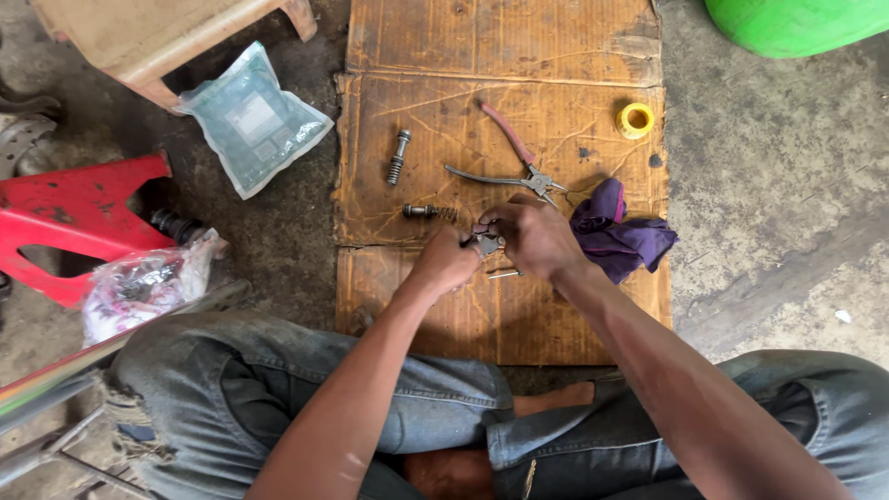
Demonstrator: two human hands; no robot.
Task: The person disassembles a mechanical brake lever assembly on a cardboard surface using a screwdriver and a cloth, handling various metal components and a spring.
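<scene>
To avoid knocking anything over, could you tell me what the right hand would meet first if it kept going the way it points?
Probably the left hand, beyond the small metal part both hold.

One camera only, worn on the head, looking steeply down and forward over the person's crossed legs (306,389) to the cardboard sheet (417,120) on the concrete floor (769,185). It sits close: the forearms fill the lower frame, the hands (500,245) near its centre.
</scene>
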